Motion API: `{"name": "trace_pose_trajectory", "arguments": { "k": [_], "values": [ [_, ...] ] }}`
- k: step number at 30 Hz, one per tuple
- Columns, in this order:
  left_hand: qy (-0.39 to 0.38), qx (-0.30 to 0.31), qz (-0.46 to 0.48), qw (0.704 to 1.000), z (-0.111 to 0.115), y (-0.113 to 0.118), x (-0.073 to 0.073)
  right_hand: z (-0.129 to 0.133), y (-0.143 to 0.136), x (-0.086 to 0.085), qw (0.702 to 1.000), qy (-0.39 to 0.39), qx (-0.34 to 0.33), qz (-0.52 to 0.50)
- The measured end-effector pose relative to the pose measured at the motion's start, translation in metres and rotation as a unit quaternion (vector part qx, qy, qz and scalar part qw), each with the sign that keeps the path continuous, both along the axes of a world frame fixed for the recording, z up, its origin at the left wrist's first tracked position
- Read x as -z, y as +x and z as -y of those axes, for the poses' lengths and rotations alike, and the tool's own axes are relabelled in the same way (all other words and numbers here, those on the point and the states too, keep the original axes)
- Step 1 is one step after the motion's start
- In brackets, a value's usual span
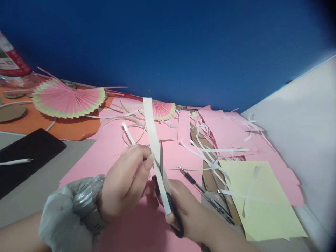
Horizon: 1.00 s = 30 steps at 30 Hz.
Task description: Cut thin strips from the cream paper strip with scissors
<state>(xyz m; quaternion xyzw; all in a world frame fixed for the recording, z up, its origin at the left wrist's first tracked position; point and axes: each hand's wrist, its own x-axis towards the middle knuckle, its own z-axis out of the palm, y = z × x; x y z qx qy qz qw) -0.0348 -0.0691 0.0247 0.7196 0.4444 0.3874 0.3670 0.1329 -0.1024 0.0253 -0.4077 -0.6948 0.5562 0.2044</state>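
Between thumb and fingers, my left hand (128,178) pinches a long pale paper strip (151,122) that stands nearly upright. My right hand (181,203) grips black-handled scissors (161,159), whose blades point up and away from me along the strip. The blades look partly apart, and the strip's lower end hangs over the handles near my right thumb. A narrower white strip (128,133) sticks up behind my left fingers; whether I hold it I cannot tell. Pink paper (105,154) lies beneath both hands.
Folded pink-and-yellow paper fans (70,98) sit at the back. Right of my hands lie pens (199,187), a pale yellow sheet (262,199) and curled paper scraps (203,129). A black tablet-like slab (28,154) is at left. A blue wall (168,45) closes the back.
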Motion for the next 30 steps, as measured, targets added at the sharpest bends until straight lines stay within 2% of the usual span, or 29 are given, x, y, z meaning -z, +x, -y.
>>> {"name": "trace_pose_trajectory", "arguments": {
  "k": [6, 12, 20, 30],
  "values": [
    [-0.020, 0.016, -0.019, 1.000, -0.005, 0.002, -0.007, -0.002, 0.002, -0.005, 1.000, 0.007, -0.012, 0.023],
    [-0.030, 0.031, -0.008, 0.999, -0.004, 0.002, -0.005, -0.002, 0.002, -0.007, 1.000, -0.001, -0.008, 0.016],
    [-0.101, 0.042, 0.063, 0.992, -0.003, 0.004, -0.001, -0.005, 0.002, -0.013, 0.996, -0.089, -0.001, -0.029],
    [-0.021, 0.046, -0.035, 0.998, -0.006, 0.001, -0.004, -0.003, 0.002, -0.009, 0.998, -0.053, 0.014, -0.009]
  ]
}}
